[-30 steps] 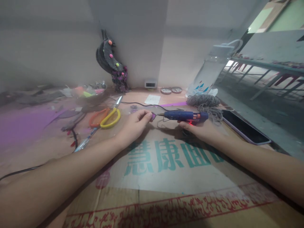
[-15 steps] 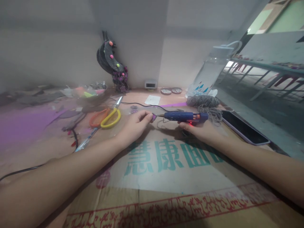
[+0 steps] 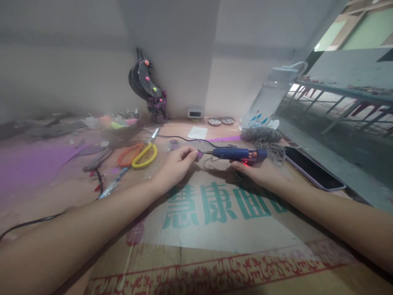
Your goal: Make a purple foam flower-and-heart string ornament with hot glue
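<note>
Between thumb and fingers, my left hand (image 3: 179, 164) pinches a small purple piece (image 3: 200, 155), too small to make out in detail. My right hand (image 3: 256, 169) is wrapped round a dark blue glue gun (image 3: 231, 153) whose small red light glows. The gun points left, and its metal nozzle meets or nearly meets the purple piece. Both hands are above the printed cardboard sheet (image 3: 211, 229). A few small purple bits (image 3: 174, 144) lie just behind my left hand.
Scissors (image 3: 144, 155) with orange and yellow handles lie left. Grey yarn (image 3: 260, 135), a phone (image 3: 315, 168) and a water bottle (image 3: 268, 98) are right. A grey crescent ornament (image 3: 145, 84) leans on the wall beside a bowl (image 3: 119, 127). A black cord (image 3: 184, 137) runs behind the hands.
The whole view has shifted slightly, so things sit a little lower. Both hands keep their hold, with the nozzle still at the purple piece.
</note>
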A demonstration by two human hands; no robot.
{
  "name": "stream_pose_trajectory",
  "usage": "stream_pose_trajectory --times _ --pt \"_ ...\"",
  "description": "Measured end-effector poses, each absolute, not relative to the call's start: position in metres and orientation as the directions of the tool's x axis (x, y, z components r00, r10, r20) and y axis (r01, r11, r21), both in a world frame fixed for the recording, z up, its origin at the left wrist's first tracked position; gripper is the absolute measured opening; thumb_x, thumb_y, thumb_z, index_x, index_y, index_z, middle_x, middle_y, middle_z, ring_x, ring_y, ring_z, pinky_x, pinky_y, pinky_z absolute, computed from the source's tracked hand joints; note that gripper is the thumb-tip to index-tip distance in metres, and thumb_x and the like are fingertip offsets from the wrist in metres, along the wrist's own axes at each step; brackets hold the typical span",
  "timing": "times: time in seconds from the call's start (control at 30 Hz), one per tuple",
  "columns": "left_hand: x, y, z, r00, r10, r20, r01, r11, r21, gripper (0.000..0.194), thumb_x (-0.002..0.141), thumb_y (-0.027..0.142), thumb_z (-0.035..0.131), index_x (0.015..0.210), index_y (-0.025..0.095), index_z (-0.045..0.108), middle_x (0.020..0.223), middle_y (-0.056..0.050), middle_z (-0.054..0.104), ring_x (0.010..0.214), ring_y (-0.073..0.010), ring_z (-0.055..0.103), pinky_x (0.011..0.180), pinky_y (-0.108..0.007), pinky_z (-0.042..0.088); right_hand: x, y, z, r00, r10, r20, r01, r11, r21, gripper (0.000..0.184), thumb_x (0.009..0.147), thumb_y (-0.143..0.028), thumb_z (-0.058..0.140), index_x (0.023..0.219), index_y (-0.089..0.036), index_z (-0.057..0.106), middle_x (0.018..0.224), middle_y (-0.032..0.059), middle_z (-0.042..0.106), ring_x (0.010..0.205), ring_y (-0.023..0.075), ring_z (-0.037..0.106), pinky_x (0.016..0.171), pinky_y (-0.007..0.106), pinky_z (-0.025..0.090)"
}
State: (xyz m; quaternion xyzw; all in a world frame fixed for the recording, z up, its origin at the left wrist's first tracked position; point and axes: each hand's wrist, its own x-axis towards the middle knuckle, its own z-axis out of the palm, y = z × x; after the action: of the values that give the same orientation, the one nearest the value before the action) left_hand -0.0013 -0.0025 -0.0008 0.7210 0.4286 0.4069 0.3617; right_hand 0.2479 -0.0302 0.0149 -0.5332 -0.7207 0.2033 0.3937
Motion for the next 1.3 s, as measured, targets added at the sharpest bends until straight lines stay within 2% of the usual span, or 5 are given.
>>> stream_pose_trajectory --times 0.73,0.87,1.03,1.2,1.3 --pt "-0.003 0.0 -0.003 0.276 0.926 0.256 0.244 -0.326 0.913 0.025 0.093 0.039 0.05 0.082 0.019 0.06 0.082 -0.002 0.064 0.081 -0.0171 0.059 0.078 -0.028 0.045 0.246 -0.029 0.016 -0.151 0.939 0.31 0.61 0.336 -0.718 0.021 0.077 -0.038 0.071 0.09 -0.022 0.069 0.087 0.0064 0.076 0.084 0.0286 0.072 0.075 0.04 0.06" --pt "-0.002 0.0 -0.002 0.275 0.926 0.259 0.216 -0.322 0.922 0.025 0.094 0.039 0.05 0.082 0.019 0.06 0.082 -0.001 0.063 0.082 -0.0163 0.059 0.078 -0.027 0.044 0.248 -0.028 0.012 -0.193 0.927 0.322 0.611 0.371 -0.7 0.022 0.077 -0.042 0.071 0.085 -0.022 0.068 0.081 0.0056 0.073 0.08 0.0275 0.071 0.071 0.039 0.059" --pt "-0.002 0.0 0.0 0.222 0.949 0.223 0.22 -0.271 0.937 0.024 0.093 0.039 0.05 0.082 0.019 0.058 0.08 0.0 0.061 0.079 -0.0158 0.058 0.075 -0.026 0.044 0.255 -0.025 0.015 -0.155 0.922 0.356 0.52 0.382 -0.764 0.027 0.082 -0.047 0.068 0.077 -0.021 0.067 0.073 0.0037 0.069 0.07 0.0216 0.065 0.067 0.034 0.056" --pt "0.0 -0.003 0.002 0.236 0.941 0.244 0.266 -0.304 0.915 0.024 0.093 0.038 0.05 0.081 0.019 0.058 0.082 -0.001 0.064 0.081 -0.0171 0.059 0.075 -0.026 0.044 0.259 -0.023 0.033 -0.124 0.898 0.423 0.204 0.44 -0.874 0.021 0.087 -0.042 0.064 0.083 -0.021 0.068 0.083 0.003 0.069 0.073 0.0169 0.062 0.068 0.03 0.053" --pt "0.001 -0.006 0.002 0.277 0.925 0.259 0.305 -0.34 0.889 0.025 0.093 0.038 0.049 0.082 0.019 0.06 0.083 -0.001 0.066 0.079 -0.0176 0.061 0.074 -0.027 0.045 0.261 -0.021 0.043 -0.115 0.926 0.359 0.231 0.376 -0.897 0.025 0.088 -0.044 0.064 0.092 -0.02 0.07 0.092 0.0047 0.072 0.079 0.0171 0.065 0.071 0.029 0.054"
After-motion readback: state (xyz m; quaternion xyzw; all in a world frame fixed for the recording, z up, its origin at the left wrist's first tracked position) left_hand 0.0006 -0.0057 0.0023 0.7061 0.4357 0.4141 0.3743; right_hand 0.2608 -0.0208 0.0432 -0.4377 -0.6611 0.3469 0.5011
